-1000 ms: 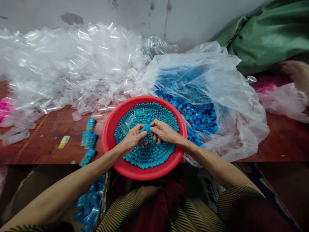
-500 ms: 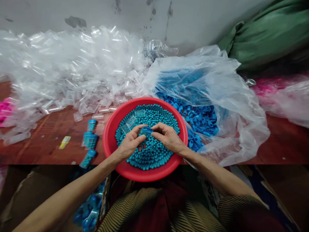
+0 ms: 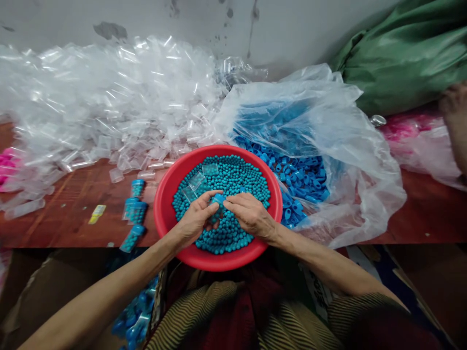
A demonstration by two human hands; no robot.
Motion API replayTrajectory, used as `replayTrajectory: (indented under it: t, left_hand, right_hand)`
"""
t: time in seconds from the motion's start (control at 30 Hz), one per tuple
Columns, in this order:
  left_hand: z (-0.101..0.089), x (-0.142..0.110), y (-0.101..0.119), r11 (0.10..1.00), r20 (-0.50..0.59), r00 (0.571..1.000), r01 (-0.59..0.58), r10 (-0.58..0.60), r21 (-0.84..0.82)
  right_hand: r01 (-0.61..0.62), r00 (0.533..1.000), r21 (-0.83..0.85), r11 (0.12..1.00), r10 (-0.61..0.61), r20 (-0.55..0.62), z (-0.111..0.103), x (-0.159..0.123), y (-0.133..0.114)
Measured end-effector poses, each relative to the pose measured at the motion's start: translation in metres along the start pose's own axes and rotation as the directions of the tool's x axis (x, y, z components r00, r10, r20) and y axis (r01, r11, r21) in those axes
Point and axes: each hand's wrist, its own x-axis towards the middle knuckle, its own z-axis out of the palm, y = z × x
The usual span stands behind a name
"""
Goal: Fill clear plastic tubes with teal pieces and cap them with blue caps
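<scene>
Over a red basin (image 3: 163, 221) of small teal beads (image 3: 233, 170), my left hand (image 3: 195, 216) is closed around a small clear plastic container. A blue cap (image 3: 219, 199) sits at the top of that container, and the fingers of my right hand (image 3: 251, 214) are pinched against it. My fingers cover most of the container. A bit of blue (image 3: 242, 189) shows just behind my right hand; I cannot tell whether the hand holds it. Several empty clear containers (image 3: 197, 181) lie on the beads at the basin's left.
Clear containers (image 3: 120, 107) are heaped at the back left. Blue caps (image 3: 302, 177) spill from a plastic bag (image 3: 365, 165) on the right. Capped, bead-filled containers (image 3: 136, 212) stand and lie left of the basin. Another person's limb (image 3: 456, 126) enters at the far right, near a green sack (image 3: 408, 63).
The cap, held sideways between both hands before, now sits on the container's top. My right hand has turned with its fingers curled in. Another person's limb has appeared at the right edge.
</scene>
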Motion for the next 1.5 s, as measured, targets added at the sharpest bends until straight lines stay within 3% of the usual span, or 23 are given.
replayTrajectory:
  t: [0.13, 0.23, 0.3, 0.37, 0.43, 0.47, 0.5, 0.63, 0.73, 0.83, 0.93, 1.07, 1.23, 1.37, 1.5]
  left_hand:
    - [0.003, 0.001, -0.004, 1.0, -0.023, 0.999, -0.023, 0.022, -0.005]
    - [0.001, -0.001, -0.005, 0.996, -0.017, 0.997, -0.077, 0.078, 0.048]
    - [-0.002, -0.002, -0.004, 0.991, -0.009, 0.995, -0.096, 0.097, 0.097]
    - [-0.005, -0.003, -0.001, 0.983, 0.004, 0.995, -0.103, 0.104, 0.152]
    - [-0.006, -0.004, 0.0, 0.973, 0.021, 0.993, -0.119, 0.118, 0.2]
    - [-0.006, -0.004, 0.0, 0.967, 0.023, 0.991, -0.131, 0.129, 0.219]
    - [-0.006, -0.003, 0.0, 0.962, 0.02, 0.99, -0.142, 0.141, 0.235]
    - [0.0, -0.002, -0.006, 0.951, -0.049, 0.983, -0.156, 0.175, 0.266]
    - [0.002, -0.001, -0.009, 0.951, -0.091, 0.976, -0.17, 0.199, 0.257]
    - [0.002, 0.0, -0.009, 0.956, -0.057, 0.979, -0.18, 0.198, 0.23]
    - [0.002, -0.001, -0.008, 0.947, -0.026, 0.973, -0.219, 0.231, 0.233]
    - [0.008, -0.003, -0.008, 0.907, -0.103, 0.932, -0.307, 0.349, 0.289]
    - [0.016, -0.001, -0.014, 0.842, -0.141, 0.887, -0.353, 0.44, 0.408]
    - [0.015, 0.006, -0.022, 0.782, -0.158, 0.875, -0.313, 0.458, 0.538]
    - [-0.006, -0.002, -0.012, 0.644, -0.137, 0.884, -0.211, 0.446, 0.736]
  right_hand:
    - [0.067, 0.998, 0.068, 0.995, -0.067, -0.002, 0.001, 0.0, 0.0]
    - [-0.076, 0.996, 0.277, 0.958, 0.085, -0.024, 0.002, 0.002, 0.002]
    - [-0.289, 0.949, 0.431, 0.855, 0.315, 0.013, 0.002, 0.004, 0.004]
    - [-0.471, 0.86, 0.546, 0.693, 0.499, 0.108, 0.004, 0.007, 0.007]
    - [-0.55, 0.804, 0.606, 0.575, 0.561, 0.197, 0.005, 0.009, 0.009]
    - [-0.559, 0.801, 0.609, 0.564, 0.558, 0.218, 0.005, 0.011, 0.01]
    - [-0.553, 0.812, 0.589, 0.589, 0.539, 0.223, 0.004, 0.012, 0.009]
    - [-0.428, 0.899, 0.37, 0.825, 0.346, 0.268, -0.001, 0.019, -0.002]
    - [-0.377, 0.879, 0.211, 0.902, 0.276, 0.389, -0.001, 0.022, -0.015]
    - [-0.384, 0.843, 0.056, 0.922, 0.324, 0.43, 0.005, 0.021, -0.026]
    - [-0.37, 0.865, -0.027, 0.929, 0.355, 0.354, 0.011, 0.019, -0.032]
    - [-0.296, 0.899, -0.074, 0.952, 0.304, 0.316, 0.011, 0.018, -0.036]
    - [-0.276, 0.872, -0.173, 0.946, 0.322, 0.369, 0.01, 0.02, -0.038]
    - [-0.328, 0.83, -0.179, 0.928, 0.373, 0.415, 0.014, 0.023, -0.038]
    - [-0.306, 0.825, -0.035, 0.952, 0.283, 0.489, 0.012, 0.025, -0.03]
